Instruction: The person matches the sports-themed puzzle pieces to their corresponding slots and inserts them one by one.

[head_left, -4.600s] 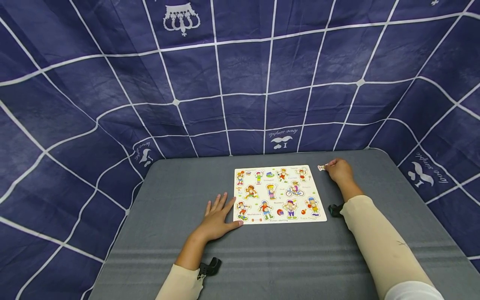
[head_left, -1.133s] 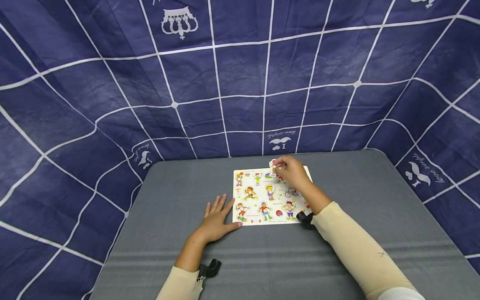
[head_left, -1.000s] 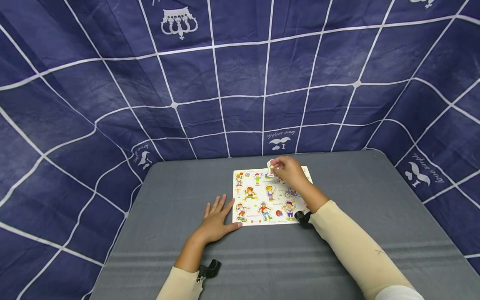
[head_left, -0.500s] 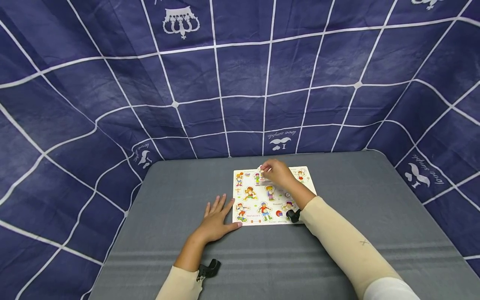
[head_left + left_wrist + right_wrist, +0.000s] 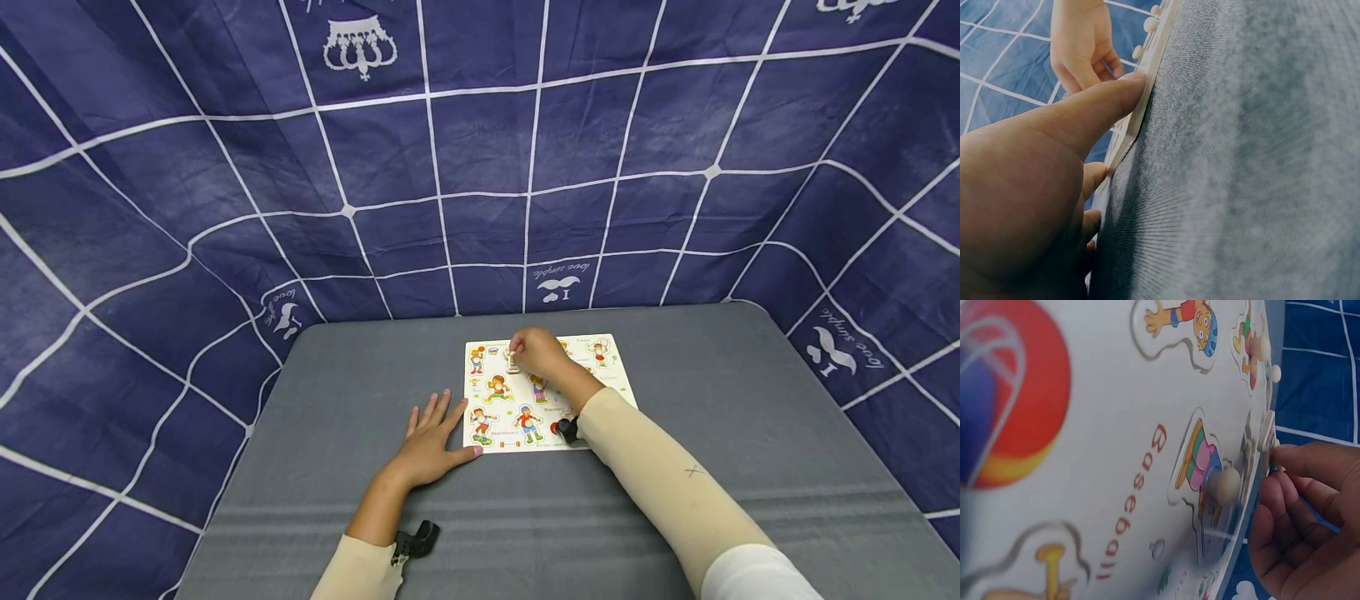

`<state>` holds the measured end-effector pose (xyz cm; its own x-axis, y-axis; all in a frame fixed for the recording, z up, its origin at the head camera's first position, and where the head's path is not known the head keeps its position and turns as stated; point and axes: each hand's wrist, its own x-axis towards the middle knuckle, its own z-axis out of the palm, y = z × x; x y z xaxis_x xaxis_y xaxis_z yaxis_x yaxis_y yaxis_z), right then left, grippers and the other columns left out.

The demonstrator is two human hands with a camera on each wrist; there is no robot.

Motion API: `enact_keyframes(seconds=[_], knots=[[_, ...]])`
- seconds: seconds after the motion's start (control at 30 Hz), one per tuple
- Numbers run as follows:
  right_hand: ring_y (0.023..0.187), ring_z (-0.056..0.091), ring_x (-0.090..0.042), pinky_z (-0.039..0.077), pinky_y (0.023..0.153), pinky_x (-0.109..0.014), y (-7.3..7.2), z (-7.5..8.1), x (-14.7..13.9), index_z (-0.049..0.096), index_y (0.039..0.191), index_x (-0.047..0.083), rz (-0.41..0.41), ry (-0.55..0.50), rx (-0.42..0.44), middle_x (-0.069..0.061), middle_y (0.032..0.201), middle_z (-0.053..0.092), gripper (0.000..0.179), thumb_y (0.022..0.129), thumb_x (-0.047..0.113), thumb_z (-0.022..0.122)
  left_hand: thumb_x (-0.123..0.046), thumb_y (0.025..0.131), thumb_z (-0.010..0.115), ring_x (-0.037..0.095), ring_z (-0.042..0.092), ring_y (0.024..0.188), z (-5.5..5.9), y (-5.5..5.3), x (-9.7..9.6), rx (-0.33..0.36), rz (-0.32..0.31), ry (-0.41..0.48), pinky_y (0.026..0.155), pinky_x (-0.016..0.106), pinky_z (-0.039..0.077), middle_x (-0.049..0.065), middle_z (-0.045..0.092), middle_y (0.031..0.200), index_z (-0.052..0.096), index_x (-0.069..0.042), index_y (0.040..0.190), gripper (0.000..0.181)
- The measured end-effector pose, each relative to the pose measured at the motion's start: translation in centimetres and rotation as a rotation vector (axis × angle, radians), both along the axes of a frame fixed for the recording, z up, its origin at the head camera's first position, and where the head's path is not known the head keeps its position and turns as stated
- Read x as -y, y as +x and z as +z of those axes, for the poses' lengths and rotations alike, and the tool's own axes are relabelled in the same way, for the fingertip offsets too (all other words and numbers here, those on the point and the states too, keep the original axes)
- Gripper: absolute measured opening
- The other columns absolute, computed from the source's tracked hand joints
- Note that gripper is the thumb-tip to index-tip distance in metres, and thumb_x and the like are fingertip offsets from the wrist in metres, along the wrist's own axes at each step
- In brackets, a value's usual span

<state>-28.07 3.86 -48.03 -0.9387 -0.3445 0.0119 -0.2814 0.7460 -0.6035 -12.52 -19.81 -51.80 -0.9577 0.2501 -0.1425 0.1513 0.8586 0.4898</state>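
A white puzzle board [image 5: 491, 422] printed with sports figures lies on the grey table. My right hand [image 5: 542, 353] is over its upper part and pinches a small puzzle piece [image 5: 512, 363], which sits right at the board's surface near the top row. In the right wrist view, thumb and fingertips close on that piece [image 5: 1269, 432] at the far side of the board. My left hand [image 5: 431, 442] lies spread on the table, its thumb and fingertips at the board's left edge. The left wrist view shows the thumb [image 5: 1124, 94] against the board's side.
Other figure pieces with round knobs sit in the board, among them a runner [image 5: 498, 388] and a skater [image 5: 528, 423]. A wooden knob [image 5: 1227, 486] stands up close to the right wrist camera. Dark blue gridded cloth [image 5: 480, 225] hangs behind the table [image 5: 705, 367].
My right hand has carried the puzzle piece from beyond the board's right side leftward over the top row, then lowered it to the board. My left hand has stayed in place.
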Motion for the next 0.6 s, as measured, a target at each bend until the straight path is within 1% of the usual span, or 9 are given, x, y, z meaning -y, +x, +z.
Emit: enact_keyframes(seconds=[0.13, 0.3, 0.53, 0.6], knots=[[0.069, 0.053, -0.013, 0.041, 0.066, -0.023, -0.20, -0.27, 0.36, 0.069, 0.086, 0.011, 0.000, 0.033, -0.005, 0.002, 0.073, 0.059, 0.007, 0.084, 0.004, 0.069, -0.068, 0.089, 0.063, 0.032, 0.001, 0.160, -0.06, 0.02, -0.03, 0.000, 0.000, 0.003, 0.126, 0.061, -0.003, 0.010, 0.011, 0.171, 0.028, -0.026, 0.162, 0.091], [0.063, 0.055, -0.012, 0.043, 0.064, -0.023, -0.37, -0.69, 0.55, 0.069, 0.089, 0.011, -0.001, 0.058, 0.025, 0.003, 0.073, 0.058, 0.008, 0.084, 0.005, 0.068, -0.067, 0.089, 0.063, 0.032, 0.001, 0.160, -0.10, 0.09, -0.03, -0.002, 0.001, 0.010, 0.126, 0.061, -0.003, 0.010, 0.011, 0.171, 0.028, -0.026, 0.162, 0.091], [0.066, 0.056, -0.013, 0.043, 0.067, -0.025, -0.46, -0.81, 0.56, 0.069, 0.088, 0.013, -0.006, 0.075, 0.026, 0.002, 0.074, 0.061, 0.008, 0.084, 0.007, 0.069, -0.066, 0.089, 0.064, 0.032, 0.002, 0.160, -0.05, 0.13, -0.02, -0.006, 0.000, 0.008, 0.126, 0.061, -0.002, 0.010, 0.011, 0.171, 0.028, -0.025, 0.162, 0.090], [0.064, 0.056, -0.012, 0.044, 0.066, -0.025, -0.45, -0.83, 0.54, 0.069, 0.089, 0.013, -0.006, 0.074, 0.031, 0.002, 0.074, 0.061, 0.008, 0.084, 0.006, 0.067, -0.065, 0.089, 0.064, 0.033, 0.002, 0.160, 0.05, 0.16, -0.03, -0.008, 0.002, 0.010, 0.126, 0.061, -0.002, 0.010, 0.011, 0.171, 0.028, -0.025, 0.162, 0.090]])
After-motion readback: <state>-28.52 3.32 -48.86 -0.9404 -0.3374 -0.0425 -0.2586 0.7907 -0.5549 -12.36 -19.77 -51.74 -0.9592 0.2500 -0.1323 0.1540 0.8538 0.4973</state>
